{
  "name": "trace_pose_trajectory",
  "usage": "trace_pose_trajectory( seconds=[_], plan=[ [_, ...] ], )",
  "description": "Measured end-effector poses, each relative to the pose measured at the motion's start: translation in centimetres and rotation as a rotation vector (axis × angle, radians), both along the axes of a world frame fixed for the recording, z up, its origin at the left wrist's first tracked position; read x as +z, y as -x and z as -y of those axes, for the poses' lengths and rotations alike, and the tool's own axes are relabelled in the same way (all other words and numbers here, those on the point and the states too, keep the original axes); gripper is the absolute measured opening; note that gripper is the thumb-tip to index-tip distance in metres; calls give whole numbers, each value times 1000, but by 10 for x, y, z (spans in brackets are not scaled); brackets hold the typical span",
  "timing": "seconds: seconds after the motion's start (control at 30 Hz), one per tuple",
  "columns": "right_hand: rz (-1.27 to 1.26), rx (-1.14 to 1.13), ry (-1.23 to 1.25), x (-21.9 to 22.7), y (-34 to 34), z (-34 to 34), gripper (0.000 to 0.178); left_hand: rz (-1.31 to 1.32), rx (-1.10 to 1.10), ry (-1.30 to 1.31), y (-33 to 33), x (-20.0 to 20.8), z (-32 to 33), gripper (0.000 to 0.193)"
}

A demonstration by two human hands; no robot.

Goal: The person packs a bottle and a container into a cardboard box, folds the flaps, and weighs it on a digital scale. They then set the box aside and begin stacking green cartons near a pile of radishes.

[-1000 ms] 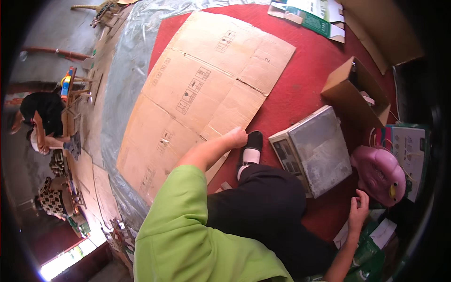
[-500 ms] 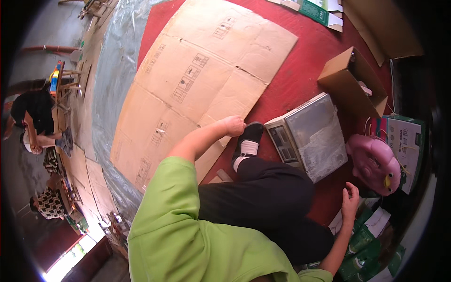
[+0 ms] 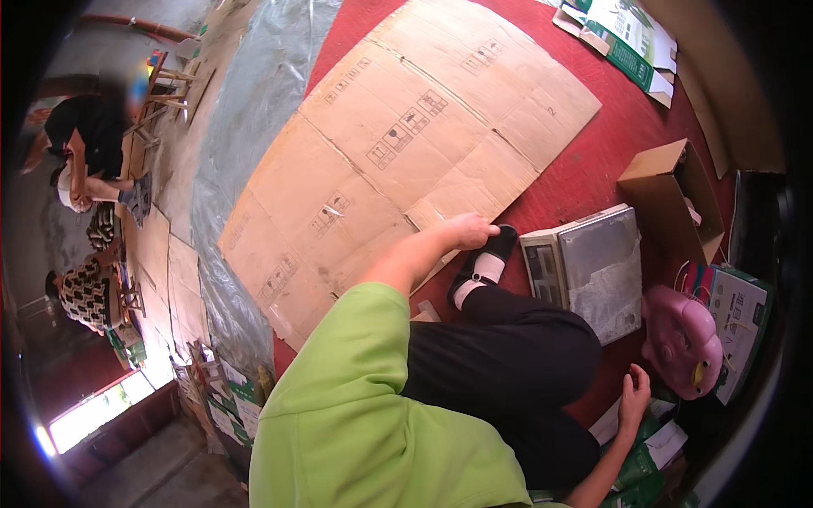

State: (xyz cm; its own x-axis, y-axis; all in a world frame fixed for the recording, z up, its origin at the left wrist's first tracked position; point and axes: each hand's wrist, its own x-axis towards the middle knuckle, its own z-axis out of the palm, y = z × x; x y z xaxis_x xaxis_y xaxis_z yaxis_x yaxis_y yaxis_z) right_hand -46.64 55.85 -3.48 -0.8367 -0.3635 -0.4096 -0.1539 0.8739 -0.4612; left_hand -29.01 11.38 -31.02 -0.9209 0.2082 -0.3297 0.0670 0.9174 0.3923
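My left hand (image 3: 472,230) reaches forward over the near edge of a large flattened cardboard sheet (image 3: 339,161), by the toe of my black shoe (image 3: 503,244). Its fingers are curled, and one fingertip points right toward the shoe. Whether anything is inside the hand is hidden. My right hand (image 3: 633,396) hangs low at the right, fingers loosely apart with nothing in them. The nearest thing to it is a pink ring-shaped plush or inflatable (image 3: 683,343) with a yellow beak. Ahead of my bent knee, a flat-topped weighing scale (image 3: 603,275) stands on the red floor covering.
An open cardboard box (image 3: 677,199) stands beyond the scale. Green and white cartons (image 3: 622,42) lie at the far right, others (image 3: 648,449) beside my right arm. Clear plastic sheeting (image 3: 241,161) borders the cardboard. Two people (image 3: 89,140) sit at the far left.
The whole view has swung left, so the scene sits farther right and lower. My left hand stays beside the shoe toe, one finger a little straighter. The right hand remains open.
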Motion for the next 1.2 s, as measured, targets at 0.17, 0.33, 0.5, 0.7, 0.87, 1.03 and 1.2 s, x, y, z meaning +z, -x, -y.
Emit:
trace_pose_trajectory(
  seconds=[0.17,0.33,0.5,0.7,0.87,1.03,1.2],
  plan=[
    [25,35,61,10,-13,5,26,-167,-96,133,3,52,-8,20],
    [58,125,141,14,-22,8,25,56,76,431,-9,49,-35,22],
    [127,125,247,9,-22,-2,25,223,132,417,4,60,-38,22],
    [107,64,321,16,-22,-1,25,138,117,299,6,75,-37,20],
    [231,-74,354,14,-13,2,26,65,39,295,-7,70,-34,23],
    [277,-188,322,10,-2,-3,25,100,-58,310,10,52,-47,22],
    [307,-183,295,0,-1,-7,25,168,-161,409,8,17,-52,16]
  ],
)
